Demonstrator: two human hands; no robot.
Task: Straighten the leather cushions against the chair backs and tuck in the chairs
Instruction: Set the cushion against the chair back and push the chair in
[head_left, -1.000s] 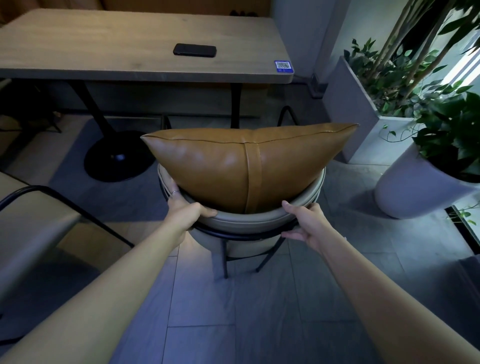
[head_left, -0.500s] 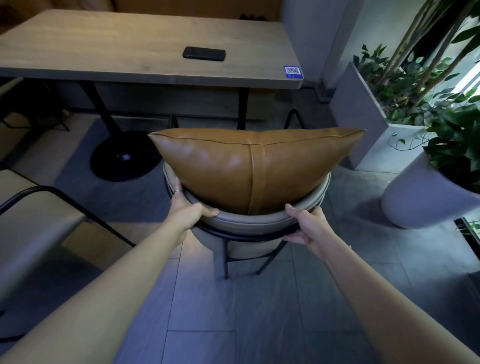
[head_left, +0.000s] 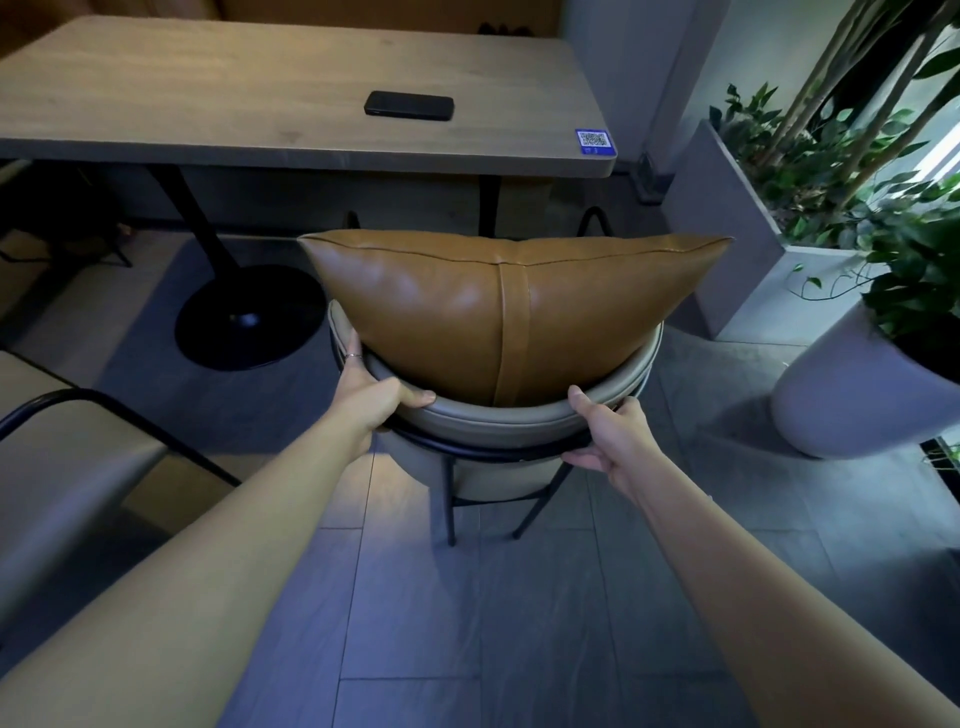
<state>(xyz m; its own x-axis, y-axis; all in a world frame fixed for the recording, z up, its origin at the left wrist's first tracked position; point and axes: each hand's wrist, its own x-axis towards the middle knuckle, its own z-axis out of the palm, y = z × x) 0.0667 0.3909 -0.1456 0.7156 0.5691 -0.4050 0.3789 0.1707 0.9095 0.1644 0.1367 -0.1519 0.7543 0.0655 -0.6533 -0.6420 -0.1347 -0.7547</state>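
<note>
Grey tiled floor (head_left: 467, 623), both hands' grip closed round chair back (head_left: 498, 418), cushion (head_left: 498, 306) just above.

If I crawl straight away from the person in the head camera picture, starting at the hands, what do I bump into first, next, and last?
Chair back rim gripped by the left hand and right hand → brown leather cushion → table edge → black phone on the tabletop.
</note>
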